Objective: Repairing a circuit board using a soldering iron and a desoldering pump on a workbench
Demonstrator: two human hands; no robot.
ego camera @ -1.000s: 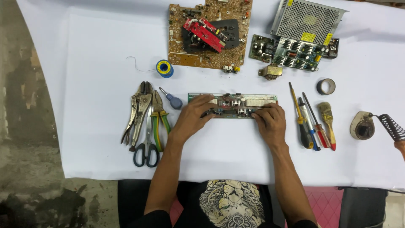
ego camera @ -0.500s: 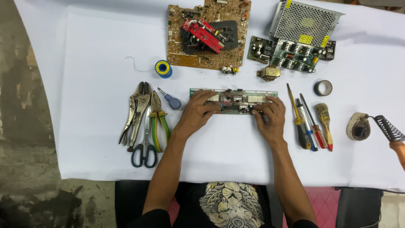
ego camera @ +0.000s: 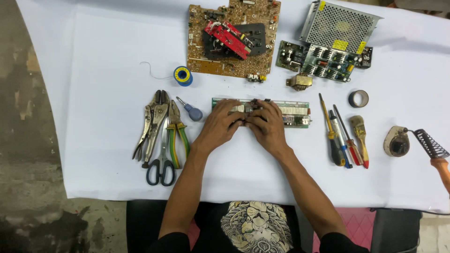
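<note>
Both hands, left hand [ego camera: 220, 125] and right hand [ego camera: 268, 126], pinch mid-frame on the long green circuit board [ego camera: 294, 111]; best keep it flat on the white tabletop [ego camera: 103, 70], fingertips on edges.

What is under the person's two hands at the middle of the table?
A long green circuit board lies on the white sheet. The left hand and right hand cover its middle; only its ends and top edge show. The parts beneath the fingers are hidden.

The person wears a black short-sleeved T-shirt [ego camera: 253, 229] with a pale, grey-white animal-head print on the chest, at six o'clock in the view. Both forearms are bare from the sleeve edges up to the left hand [ego camera: 219, 125] and right hand [ego camera: 268, 125]. No gloves, rings or watch show.
</note>
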